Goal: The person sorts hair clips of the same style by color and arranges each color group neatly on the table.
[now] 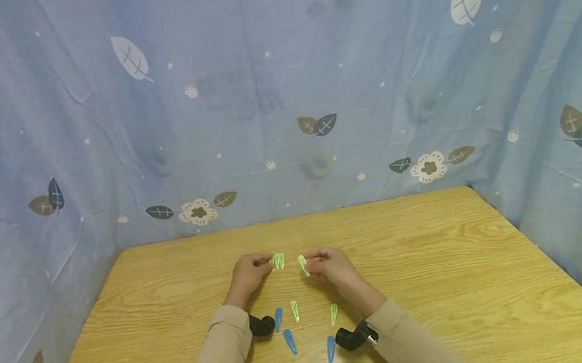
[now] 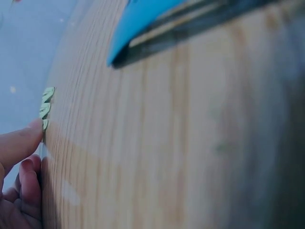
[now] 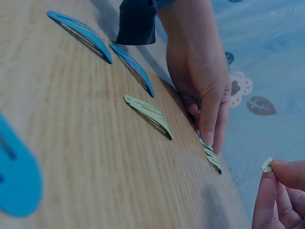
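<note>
My left hand (image 1: 248, 273) is at the left end of a short row of light green snap hair clips (image 1: 280, 261) lying side by side on the table. Its thumb and fingertip pinch the end clip, which they partly hide in the left wrist view. To the right of the row, my right hand (image 1: 335, 267) holds another green snap hair clip (image 1: 303, 264) between thumb and fingers, above the table. Nearer to me lie two loose green clips, one left (image 1: 295, 311) and one right (image 1: 334, 314).
Three blue hair clips lie on the wooden table (image 1: 428, 274): an upper left one (image 1: 279, 319), a lower left one (image 1: 290, 341) and a right one (image 1: 331, 350). A patterned blue curtain (image 1: 266, 102) hangs behind the table and along both sides. Black wrist cameras sit near the loose clips.
</note>
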Demonstrator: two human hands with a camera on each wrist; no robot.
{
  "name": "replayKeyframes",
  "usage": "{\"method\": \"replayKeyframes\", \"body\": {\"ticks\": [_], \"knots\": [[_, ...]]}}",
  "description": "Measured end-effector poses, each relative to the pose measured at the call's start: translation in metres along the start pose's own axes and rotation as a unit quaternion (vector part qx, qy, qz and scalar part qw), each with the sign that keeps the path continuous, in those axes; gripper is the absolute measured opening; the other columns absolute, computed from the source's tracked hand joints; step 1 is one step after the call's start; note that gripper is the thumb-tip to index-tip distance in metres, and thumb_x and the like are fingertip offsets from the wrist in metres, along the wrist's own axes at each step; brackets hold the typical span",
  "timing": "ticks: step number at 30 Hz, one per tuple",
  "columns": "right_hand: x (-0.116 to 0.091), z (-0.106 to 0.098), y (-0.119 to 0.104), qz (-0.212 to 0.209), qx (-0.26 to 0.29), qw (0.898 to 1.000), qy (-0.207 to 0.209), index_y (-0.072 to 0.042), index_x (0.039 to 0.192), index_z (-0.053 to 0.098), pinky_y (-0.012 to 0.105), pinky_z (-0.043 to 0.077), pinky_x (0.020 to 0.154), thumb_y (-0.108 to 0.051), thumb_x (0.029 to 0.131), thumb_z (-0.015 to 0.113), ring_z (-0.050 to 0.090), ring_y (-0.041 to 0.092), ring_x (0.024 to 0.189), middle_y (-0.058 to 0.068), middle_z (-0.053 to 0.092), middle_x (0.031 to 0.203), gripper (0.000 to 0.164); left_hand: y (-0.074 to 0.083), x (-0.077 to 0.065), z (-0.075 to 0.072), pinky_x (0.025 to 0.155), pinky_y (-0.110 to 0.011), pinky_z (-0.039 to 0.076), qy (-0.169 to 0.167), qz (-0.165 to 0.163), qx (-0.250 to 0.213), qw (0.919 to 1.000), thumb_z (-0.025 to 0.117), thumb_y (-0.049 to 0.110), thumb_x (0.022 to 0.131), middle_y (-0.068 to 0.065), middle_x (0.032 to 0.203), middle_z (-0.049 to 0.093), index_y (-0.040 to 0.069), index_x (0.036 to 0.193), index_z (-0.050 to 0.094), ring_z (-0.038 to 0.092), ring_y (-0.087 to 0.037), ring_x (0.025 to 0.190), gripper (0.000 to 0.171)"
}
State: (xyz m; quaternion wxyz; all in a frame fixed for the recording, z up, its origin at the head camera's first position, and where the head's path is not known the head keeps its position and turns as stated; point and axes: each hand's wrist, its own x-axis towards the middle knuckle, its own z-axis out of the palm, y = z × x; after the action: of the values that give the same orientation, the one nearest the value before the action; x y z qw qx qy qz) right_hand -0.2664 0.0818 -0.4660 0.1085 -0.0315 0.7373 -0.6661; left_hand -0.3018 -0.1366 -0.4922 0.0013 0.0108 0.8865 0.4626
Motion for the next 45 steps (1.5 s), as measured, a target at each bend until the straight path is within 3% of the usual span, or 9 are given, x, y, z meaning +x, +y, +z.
{"method": "replayKeyframes", "body": {"ticks": [9,14,27,40,45], "knots": [[0.021,0.011,0.002,0.013,-0.013,1.000,0.009,0.001,0.116,0.063,0.032,0.054,0.075,-0.009,0.089,0.063,0.062,0.018,0.081,0.009,0.066,0.096,0.029,-0.004,0.000,0.001,0.081,-0.041,0.050,0.003,0.009,0.010,0.9999,0.068,0.016,0.087,-0.009,0.102,0.068,0.010,0.114,0.071,0.060,-0.024,0.091,0.027],[0.032,0.019,0.001,0.016,-0.024,0.999,0.014,0.003,0.114,0.064,0.031,0.055,0.074,-0.006,0.088,0.063,0.062,0.016,0.078,0.011,0.066,0.095,0.028,-0.006,0.000,0.001,0.084,-0.042,0.050,0.002,-0.003,0.003,1.0000,0.069,0.017,0.087,-0.009,0.103,0.068,0.012,0.114,0.071,0.061,-0.025,0.095,0.028],[0.047,0.036,0.006,0.025,-0.044,0.997,0.066,0.005,0.106,0.067,0.029,0.055,0.067,0.000,0.085,0.063,0.064,0.018,0.074,0.016,0.065,0.097,0.022,-0.009,0.000,0.002,0.084,-0.041,0.050,-0.005,-0.002,0.003,1.0000,0.068,0.019,0.088,-0.008,0.108,0.067,0.014,0.114,0.071,0.060,-0.023,0.096,0.027],[0.054,0.047,-0.007,0.041,-0.141,0.982,0.115,0.002,0.094,0.069,0.025,0.054,0.058,0.003,0.082,0.068,0.063,0.018,0.065,0.014,0.065,0.087,0.013,-0.004,0.003,-0.001,0.087,-0.043,0.050,0.002,0.004,0.002,1.0000,0.069,0.018,0.087,-0.009,0.110,0.067,0.014,0.113,0.072,0.061,-0.027,0.102,0.027],[0.055,0.049,-0.011,0.050,-0.164,0.978,0.120,0.002,0.094,0.070,0.023,0.053,0.055,0.002,0.081,0.069,0.063,0.017,0.062,0.014,0.066,0.085,0.013,-0.004,0.004,-0.001,0.083,-0.041,0.051,0.000,0.011,0.003,0.9999,0.068,0.017,0.088,-0.009,0.109,0.067,0.013,0.114,0.071,0.061,-0.023,0.096,0.026]]}}
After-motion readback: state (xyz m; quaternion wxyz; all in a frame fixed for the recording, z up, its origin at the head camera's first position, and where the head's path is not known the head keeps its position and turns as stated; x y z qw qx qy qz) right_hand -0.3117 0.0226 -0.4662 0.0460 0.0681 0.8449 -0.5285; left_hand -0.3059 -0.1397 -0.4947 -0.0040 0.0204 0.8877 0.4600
